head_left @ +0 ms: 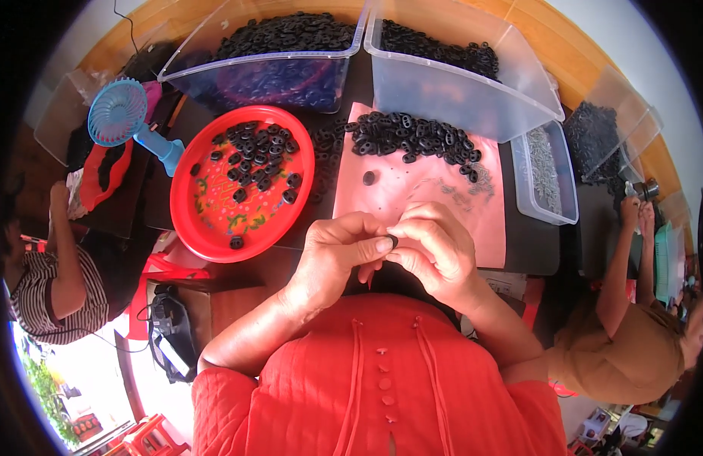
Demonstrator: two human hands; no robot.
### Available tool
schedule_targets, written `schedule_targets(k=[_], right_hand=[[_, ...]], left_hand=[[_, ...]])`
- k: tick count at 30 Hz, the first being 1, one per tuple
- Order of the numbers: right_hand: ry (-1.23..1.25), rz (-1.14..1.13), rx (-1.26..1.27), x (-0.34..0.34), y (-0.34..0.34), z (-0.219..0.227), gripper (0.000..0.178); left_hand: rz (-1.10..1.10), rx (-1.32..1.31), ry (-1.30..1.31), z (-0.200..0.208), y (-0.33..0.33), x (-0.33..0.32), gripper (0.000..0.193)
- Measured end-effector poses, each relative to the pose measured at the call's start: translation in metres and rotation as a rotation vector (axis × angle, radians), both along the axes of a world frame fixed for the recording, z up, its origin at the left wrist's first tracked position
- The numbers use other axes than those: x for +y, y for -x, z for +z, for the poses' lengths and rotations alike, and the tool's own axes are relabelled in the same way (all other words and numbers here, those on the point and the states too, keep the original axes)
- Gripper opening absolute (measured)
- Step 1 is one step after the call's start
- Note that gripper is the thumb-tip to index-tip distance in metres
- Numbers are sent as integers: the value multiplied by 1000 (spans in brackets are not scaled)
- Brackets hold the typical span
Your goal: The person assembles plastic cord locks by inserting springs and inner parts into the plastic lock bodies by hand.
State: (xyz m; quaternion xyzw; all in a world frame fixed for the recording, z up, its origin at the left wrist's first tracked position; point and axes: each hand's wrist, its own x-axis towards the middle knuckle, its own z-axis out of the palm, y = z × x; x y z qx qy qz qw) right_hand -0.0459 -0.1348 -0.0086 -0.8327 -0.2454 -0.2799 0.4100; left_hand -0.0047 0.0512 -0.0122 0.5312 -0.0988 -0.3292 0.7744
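Observation:
A small black plastic piece (393,241) is pinched between the fingertips of my left hand (328,251) and my right hand (439,247), just in front of my chest. My fingers cover most of it. Beyond my hands lies a pink sheet (359,201) with a heap of black oval two-holed plastic pieces (416,138) along its far side. One round black piece (369,178) rests apart from the heap. Thin grey bits, apparently small springs (473,186), are scattered on the sheet's right part. Left of it, a round red tray (182,234) holds loose black pieces.
Two large clear bins (290,80) (458,91) of black parts stand at the back. A clear tub (525,194) of silvery springs is at the right. A blue handheld fan (117,112) stands left. Other people work at both sides, one in stripes (58,296), one in brown (621,349).

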Motion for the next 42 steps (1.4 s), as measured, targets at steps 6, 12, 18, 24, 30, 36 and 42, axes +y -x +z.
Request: schedule_targets(k=[6,12,18,24,30,36,42], right_hand=[[154,-44,-130,-2,5,-5,26],[22,50,38,-15,-13,8,19],[359,-100,4,-20,-63,5,11],[640,-162,-40,-12,-80,-5,13],[615,-101,-27,-9,-85,-8,11],[730,-173,-78,-10,-87,-16,6],[710,-171,-97,-13,-87,-17,5]], left_hand=[[-84,-33,-82,3,-5,2,12],[-94,7,-44,3,-7,11,12],[4,178,82,0,-2,19,11],[33,258,212,-2,-3,27,9],[40,247,216,-8,-5,29,9],[55,292,249,-9,-7,26,9],[70,294,250,-10,-5,27,10]])
